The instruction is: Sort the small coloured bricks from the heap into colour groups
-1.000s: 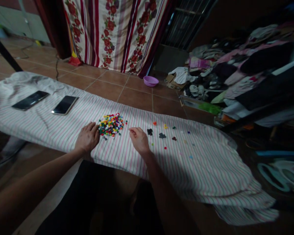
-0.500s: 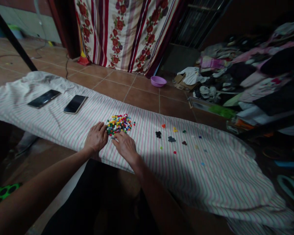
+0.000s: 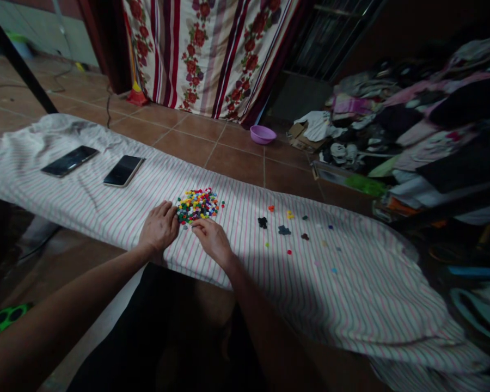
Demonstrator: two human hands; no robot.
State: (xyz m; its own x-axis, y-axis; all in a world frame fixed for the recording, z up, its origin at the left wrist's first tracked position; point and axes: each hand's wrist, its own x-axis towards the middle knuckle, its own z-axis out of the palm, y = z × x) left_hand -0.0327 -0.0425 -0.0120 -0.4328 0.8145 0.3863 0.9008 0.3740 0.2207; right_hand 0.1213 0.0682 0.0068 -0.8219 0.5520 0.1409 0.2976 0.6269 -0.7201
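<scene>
A heap of small coloured beads (image 3: 197,205) sits on the striped cloth (image 3: 106,204) that covers the long bench, roughly in the middle of its width and right in front of the person. The left hand (image 3: 159,227) lies flat on the cloth with its fingers loosely spread and touching the heap's left edge; its grip is open and holds nothing, and it seems placed there as a wall that keeps the beads from rolling away. The right hand (image 3: 213,238) rests just below the heap with thumb and forefinger drawn together at the heap's near edge, as if pinching at a single bead; the fingertips are too small and dim to show whether a bead is between them, so I cannot tell if that grip has closed on anything. To the right, well apart from the heap, lie scattered beads (image 3: 286,231) in small separate spots, dark ones nearest and single coloured ones farther out, which looks like a spread by colour. Two phones (image 3: 124,170) lie face up on the cloth far to the left, clear of the work. Beyond the bench are a tiled floor, a pink bowl (image 3: 263,134) and a flowered curtain (image 3: 204,54).
</scene>
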